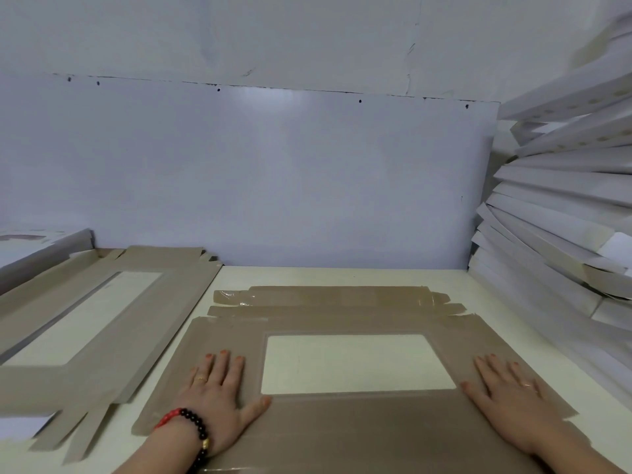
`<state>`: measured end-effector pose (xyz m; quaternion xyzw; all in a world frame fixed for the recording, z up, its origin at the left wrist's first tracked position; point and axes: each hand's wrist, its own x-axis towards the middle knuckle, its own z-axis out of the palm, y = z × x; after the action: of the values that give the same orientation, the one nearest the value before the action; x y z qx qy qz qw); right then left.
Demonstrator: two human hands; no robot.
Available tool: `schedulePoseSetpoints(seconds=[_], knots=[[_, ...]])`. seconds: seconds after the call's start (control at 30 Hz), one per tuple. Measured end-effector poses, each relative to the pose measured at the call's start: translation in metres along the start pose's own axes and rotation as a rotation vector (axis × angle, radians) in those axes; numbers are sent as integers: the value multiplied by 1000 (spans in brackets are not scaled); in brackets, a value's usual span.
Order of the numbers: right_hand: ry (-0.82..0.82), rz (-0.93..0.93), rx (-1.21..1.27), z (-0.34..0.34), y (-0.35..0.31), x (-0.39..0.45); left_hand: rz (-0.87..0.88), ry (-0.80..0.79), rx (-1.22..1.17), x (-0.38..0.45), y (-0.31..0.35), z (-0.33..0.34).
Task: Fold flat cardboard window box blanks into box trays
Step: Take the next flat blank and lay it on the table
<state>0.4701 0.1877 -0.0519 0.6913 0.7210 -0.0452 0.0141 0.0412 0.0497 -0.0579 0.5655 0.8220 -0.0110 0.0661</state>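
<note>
Left hand point(219, 395) and right hand point(509, 398) — two, spread flat, gripping nothing — on one window blank point(342, 425).

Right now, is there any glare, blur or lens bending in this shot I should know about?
Head view: a soft glare patch sits on the wall panel; wide-angle bending fans out the stacked white boxes at right; shiny film glints on the far flaps of the cardboard blank; both hands look sharp, edges slightly soft.
</note>
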Motion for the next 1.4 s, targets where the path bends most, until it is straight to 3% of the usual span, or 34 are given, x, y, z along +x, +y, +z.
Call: schedulePoseSetpoints(seconds=[0.2,0.3,0.4,0.6,0.8,0.87,0.93,1.0,1.07,1.13,1.23,1.3,1.4], knots=[[192,298,54,-10,14,-3,-29,108,-108,5,-10,-10],[232,332,35,-15,24,-4,-190,236,-198,6,-28,-20],[210,339,72,-20,34,-4,-348,137,-212,6,-42,-29],[184,202,164,-16,48,-12,-181,141,-76,-7,-34,-27],[184,189,233,-7,71,-28,-167,131,-3,-29,-40,-30],[162,223,133,-10,73,-29,-164,98,32,-36,-39,-29],[200,234,-167,-18,61,-31,-150,89,99,-36,-34,-35],[249,131,-373,-36,30,-38,-84,138,154,-25,-19,-45],[267,-117,-333,-52,-16,-42,53,179,166,-9,10,-54],[215,-413,-131,-59,-69,-39,196,180,95,10,49,-56],[112,-724,369,-56,-155,-40,326,153,-70,32,103,-49],[50,-774,620,-44,-197,-38,367,133,-39,41,127,-35],[-32,-728,612,-26,-223,-23,347,101,121,51,133,-10]])
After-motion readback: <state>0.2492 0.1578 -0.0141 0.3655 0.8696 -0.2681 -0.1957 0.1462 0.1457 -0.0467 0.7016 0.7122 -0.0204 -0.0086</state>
